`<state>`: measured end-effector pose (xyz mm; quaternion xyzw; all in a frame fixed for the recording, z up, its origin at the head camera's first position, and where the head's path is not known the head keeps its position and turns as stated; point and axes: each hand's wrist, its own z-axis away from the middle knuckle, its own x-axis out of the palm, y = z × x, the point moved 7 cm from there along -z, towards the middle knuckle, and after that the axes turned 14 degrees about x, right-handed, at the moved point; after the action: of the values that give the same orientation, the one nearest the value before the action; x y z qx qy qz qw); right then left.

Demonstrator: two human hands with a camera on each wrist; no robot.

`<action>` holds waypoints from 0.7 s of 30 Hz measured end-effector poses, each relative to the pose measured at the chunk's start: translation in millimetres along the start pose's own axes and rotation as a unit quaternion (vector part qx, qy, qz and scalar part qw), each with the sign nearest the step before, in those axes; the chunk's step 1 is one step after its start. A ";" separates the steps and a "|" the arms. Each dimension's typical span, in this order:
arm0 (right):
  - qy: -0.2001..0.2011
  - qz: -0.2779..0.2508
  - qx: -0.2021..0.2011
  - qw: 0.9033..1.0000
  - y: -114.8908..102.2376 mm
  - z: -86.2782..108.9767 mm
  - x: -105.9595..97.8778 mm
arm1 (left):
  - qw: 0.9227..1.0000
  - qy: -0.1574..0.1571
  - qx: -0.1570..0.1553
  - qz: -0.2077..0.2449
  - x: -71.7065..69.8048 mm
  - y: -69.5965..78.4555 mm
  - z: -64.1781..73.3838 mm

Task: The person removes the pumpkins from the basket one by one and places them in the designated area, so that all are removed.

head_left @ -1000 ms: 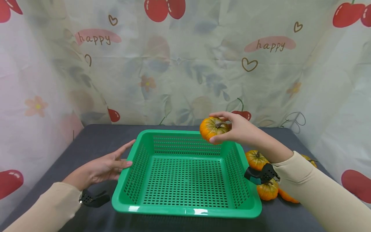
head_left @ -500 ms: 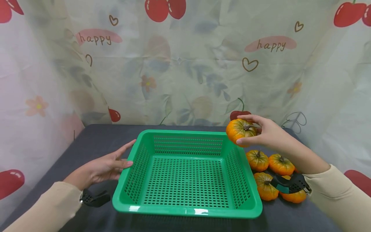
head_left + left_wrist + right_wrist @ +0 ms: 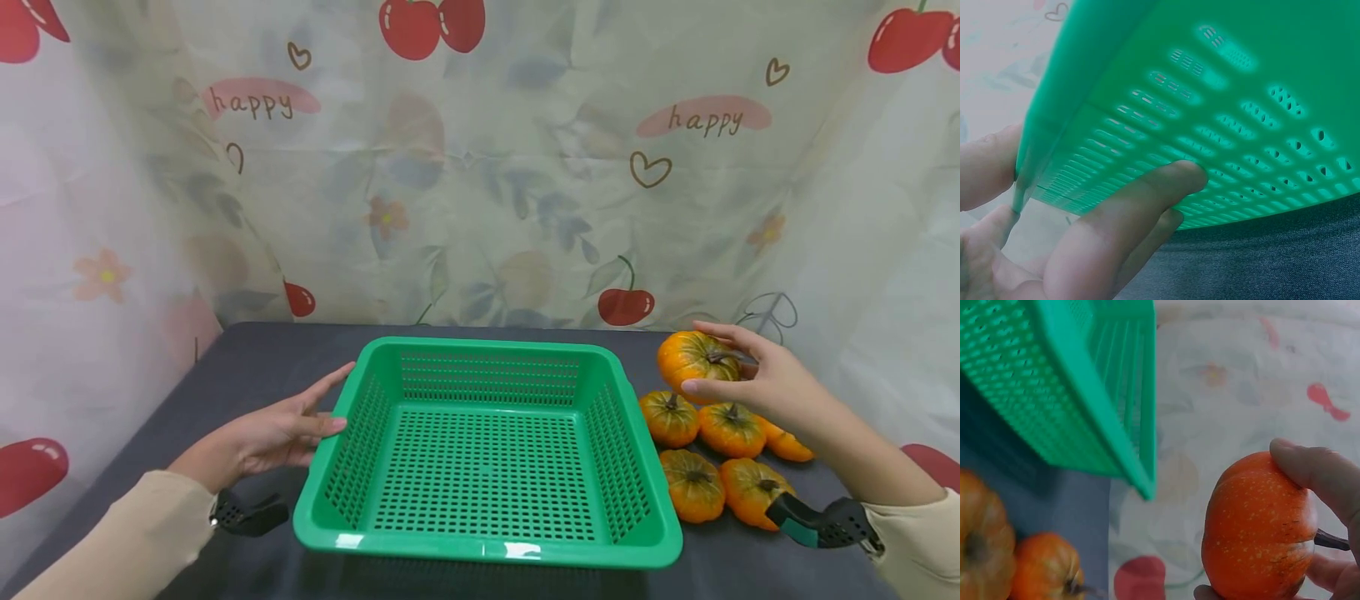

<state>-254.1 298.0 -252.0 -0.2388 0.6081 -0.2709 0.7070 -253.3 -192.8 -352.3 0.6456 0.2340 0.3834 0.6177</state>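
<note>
My right hand grips a small orange pumpkin between thumb and fingers, its brown stem toward the palm. It is held above several other small pumpkins, just right of the basket. The right wrist view shows the held pumpkin's smooth orange side, with the thumb on top. A green plastic basket with perforated walls stands in the middle, and no pumpkin shows inside it. My left hand holds the basket's left rim. In the left wrist view, its fingers lie against the basket's outer wall.
A dark cloth covers the table. Behind and at both sides hangs a pale curtain printed with cherries and hearts. Black camera straps are on both wrists.
The right hand has carried the pumpkin rightward and slightly down, from over the basket's back right corner to over the pumpkins beside it. The left hand and basket have stayed put.
</note>
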 end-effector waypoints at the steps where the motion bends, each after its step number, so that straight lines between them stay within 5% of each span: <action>1: 0.006 0.000 0.001 1.000 5.8 1.2 -2.2 | 1.000 -0.001 0.000 0.001 0.0 0.0 0.1; 21: 0.072 -0.024 0.093 0.993 124.7 20.0 -18.9 | 1.000 0.004 -0.002 -0.003 1.0 0.5 0.0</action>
<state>-224.9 403.0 -318.4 -0.1667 0.6240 -0.3596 0.6735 -252.8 -192.1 -351.6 0.6424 0.2378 0.3841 0.6190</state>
